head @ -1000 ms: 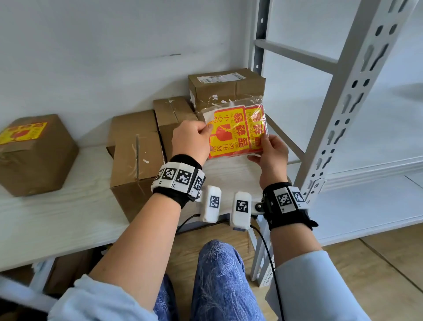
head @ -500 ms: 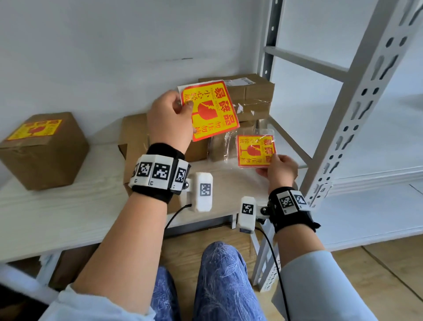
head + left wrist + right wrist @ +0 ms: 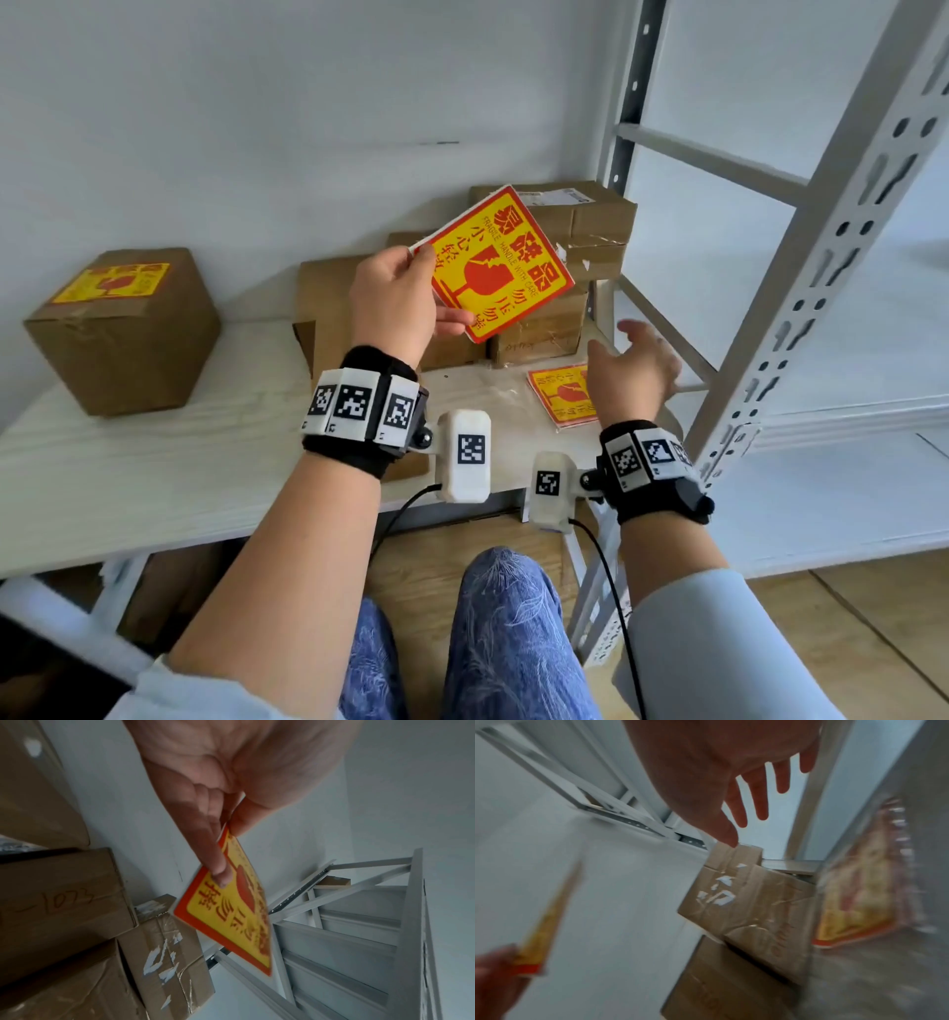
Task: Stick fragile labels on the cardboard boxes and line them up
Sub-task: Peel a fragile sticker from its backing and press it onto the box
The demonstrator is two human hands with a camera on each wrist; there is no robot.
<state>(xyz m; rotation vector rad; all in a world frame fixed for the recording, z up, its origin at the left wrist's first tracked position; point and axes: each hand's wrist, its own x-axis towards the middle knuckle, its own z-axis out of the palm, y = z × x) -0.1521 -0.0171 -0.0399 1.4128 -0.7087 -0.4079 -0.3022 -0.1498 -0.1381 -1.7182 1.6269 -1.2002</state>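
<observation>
From the head view, the left hand (image 3: 395,303) pinches one yellow-and-red fragile label (image 3: 500,264) by its near corner, thumb on the printed face and fingers behind, and holds it tilted in the air. Beyond the pinch stands the cluster of unlabelled cardboard boxes (image 3: 554,226), stacked against the wall. Well off to the left of the grip sits a labelled box (image 3: 123,329) on the white shelf (image 3: 154,462). The right hand (image 3: 634,370) hangs with fingers spread and nothing in it, just above the packet of labels (image 3: 557,398), which lies flat on the shelf below and to the right of the held sheet.

The left wrist view shows the grip closely: the fingers (image 3: 218,862) lie across the printed face and the thumb presses from the other side, with most of the label (image 3: 231,914) hanging free past the fingertips. The sheet stays nearly flat under its own weight, so it seems light and fairly stiff, likely still on its backing. It would probably crease if squeezed mid-face, so the edges or a corner look like the right places to hold, and a corner is likely where the backing peels.

In the right wrist view, much blurred, the open fingers (image 3: 759,801) are splayed and clear of everything. The boxes (image 3: 744,902) lie ahead of them and the glossy packet (image 3: 859,902) lies to the side.
</observation>
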